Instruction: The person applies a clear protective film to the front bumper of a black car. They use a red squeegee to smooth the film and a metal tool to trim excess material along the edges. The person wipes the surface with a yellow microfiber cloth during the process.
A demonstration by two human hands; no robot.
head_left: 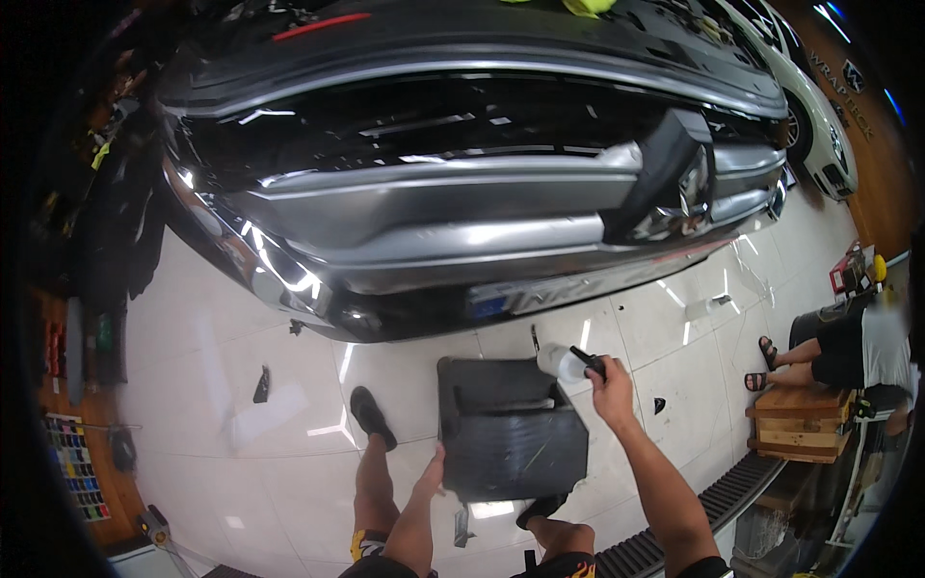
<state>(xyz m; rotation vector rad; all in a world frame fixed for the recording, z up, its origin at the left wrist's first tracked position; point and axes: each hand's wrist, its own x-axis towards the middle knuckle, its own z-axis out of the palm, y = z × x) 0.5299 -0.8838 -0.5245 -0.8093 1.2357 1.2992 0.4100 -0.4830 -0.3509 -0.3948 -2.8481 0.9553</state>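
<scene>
**Hands on a black panel below a car's front**

The left hand (433,472) is gripping the lower left edge of a black panel (509,429), its fingers curling around the edge and pinching it. The panel is being held upright over the white tiled floor (241,405), just below the car (462,193) and its silver grille. The right hand (610,378) is closing its fingers around a dark tool (588,360) at the panel's upper right corner, beside a pale round thing whose kind I cannot tell. The person's black shoe (371,416) is standing on the floor just left of the panel. Another person (838,349) is sitting on a wooden crate (798,422) toward the floor's right edge, well apart from the hands.
</scene>
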